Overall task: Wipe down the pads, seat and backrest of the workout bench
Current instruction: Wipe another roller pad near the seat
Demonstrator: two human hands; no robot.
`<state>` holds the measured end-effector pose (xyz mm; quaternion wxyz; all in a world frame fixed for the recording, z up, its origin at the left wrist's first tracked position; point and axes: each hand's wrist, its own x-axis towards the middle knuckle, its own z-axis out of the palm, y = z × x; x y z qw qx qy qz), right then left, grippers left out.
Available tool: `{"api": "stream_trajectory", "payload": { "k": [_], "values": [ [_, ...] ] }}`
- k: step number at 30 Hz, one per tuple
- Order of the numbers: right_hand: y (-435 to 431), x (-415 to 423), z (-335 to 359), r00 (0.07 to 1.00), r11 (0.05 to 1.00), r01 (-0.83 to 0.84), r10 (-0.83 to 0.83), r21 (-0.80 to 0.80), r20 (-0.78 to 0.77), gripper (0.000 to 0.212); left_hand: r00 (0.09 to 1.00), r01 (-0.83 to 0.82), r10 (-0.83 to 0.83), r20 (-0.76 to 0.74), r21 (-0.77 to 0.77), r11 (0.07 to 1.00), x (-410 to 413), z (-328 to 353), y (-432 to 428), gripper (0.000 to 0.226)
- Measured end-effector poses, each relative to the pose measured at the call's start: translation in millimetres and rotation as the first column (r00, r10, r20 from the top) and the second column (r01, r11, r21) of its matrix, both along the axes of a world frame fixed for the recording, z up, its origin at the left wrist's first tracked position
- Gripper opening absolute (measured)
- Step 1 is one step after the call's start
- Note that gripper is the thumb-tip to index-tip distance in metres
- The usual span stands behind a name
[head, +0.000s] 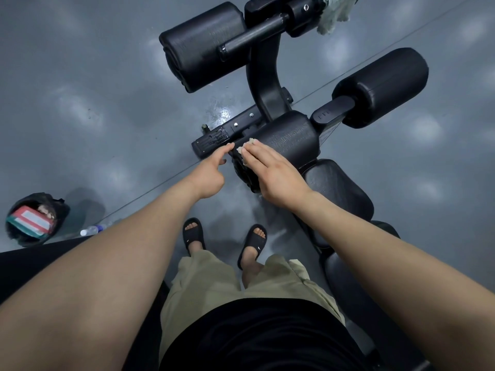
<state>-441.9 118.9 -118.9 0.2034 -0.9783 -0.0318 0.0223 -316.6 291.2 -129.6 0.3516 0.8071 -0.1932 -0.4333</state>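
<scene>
Presses cloth (244, 145) under flat right hand (278, 175) on near pad (292, 137), left end | long axis ahead-right | left hand (211, 174) curled, forefinger out, empty

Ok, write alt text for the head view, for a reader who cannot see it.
A person's right hand presses a small pale cloth flat against the nearest black roller pad of a workout bench, seen from above. The left hand points an index finger at the metal bracket beside it.
</scene>
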Motion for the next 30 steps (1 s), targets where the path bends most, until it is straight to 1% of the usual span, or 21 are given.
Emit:
{"api": "stream_trajectory", "payload": {
  "k": [3,5,9,11,14,16,18,20,21,22,23,25,26,27,30],
  "values": [
    [2,-2,-2,1.0,1.0,-0.016,0.016,-0.002,0.013,0.067,1.0,-0.012,0.012,-0.006,0.009,1.0,3,-1,-1,0.089],
    [5,-5,-4,0.999,0.999,-0.037,0.037,-0.009,0.029,0.065,1.0,-0.02,0.02,-0.014,0.016,1.0,4,-2,-3,0.089],
    [12,-14,-11,0.982,0.987,-0.157,0.161,-0.047,0.1,0.051,1.0,-0.021,0.021,-0.015,0.025,0.999,7,-3,-3,0.089],
    [15,-19,-13,0.967,0.971,-0.23,0.236,-0.064,0.099,0.043,1.0,-0.016,0.016,0.001,0.043,0.999,9,-5,-3,0.089],
    [14,-29,-5,0.958,0.96,-0.279,0.278,-0.006,0.071,0.044,0.999,-0.029,0.03,-0.013,0.06,0.998,10,-6,-2,0.084],
    [5,-33,7,0.973,0.976,-0.211,0.205,0.047,0.107,0.044,0.997,-0.065,0.066,-0.026,0.054,0.996,8,-3,-6,0.071],
    [-13,-32,16,0.983,0.993,-0.042,0.021,0.112,0.185,0.048,0.994,-0.104,0.105,-0.024,0.048,0.993,4,1,-11,0.057],
    [-32,-27,18,0.947,0.971,0.171,-0.209,0.164,0.245,0.048,0.99,-0.139,0.139,-0.023,0.036,0.99,1,4,-14,0.051],
    [-40,-25,17,0.919,0.948,0.26,-0.301,0.182,0.254,0.046,0.988,-0.15,0.151,-0.025,0.026,0.988,1,3,-15,0.049],
    [-46,-24,15,0.902,0.928,0.321,-0.36,0.188,0.239,0.043,0.988,-0.152,0.153,-0.023,0.024,0.988,0,3,-15,0.049],
    [-48,-24,13,0.906,0.922,0.343,-0.375,0.18,0.197,0.043,0.989,-0.15,0.15,-0.015,0.025,0.988,-1,4,-15,0.048],
    [-49,-25,9,0.945,0.943,0.297,-0.313,0.15,0.096,0.048,0.989,-0.145,0.146,-0.009,0.036,0.989,-2,3,-15,0.048],
    [-49,-27,7,0.954,0.949,0.279,-0.292,0.143,0.074,0.048,0.99,-0.143,0.143,-0.005,0.044,0.989,-2,3,-15,0.048],
    [-51,-28,5,0.952,0.947,0.287,-0.299,0.146,0.067,0.05,0.991,-0.135,0.135,0.004,0.049,0.99,-2,3,-16,0.047],
    [-51,-27,5,0.918,0.908,0.37,-0.39,0.197,0.072,0.051,0.993,-0.114,0.112,0.041,0.056,0.992,-3,4,-17,0.045]
  ]
}}
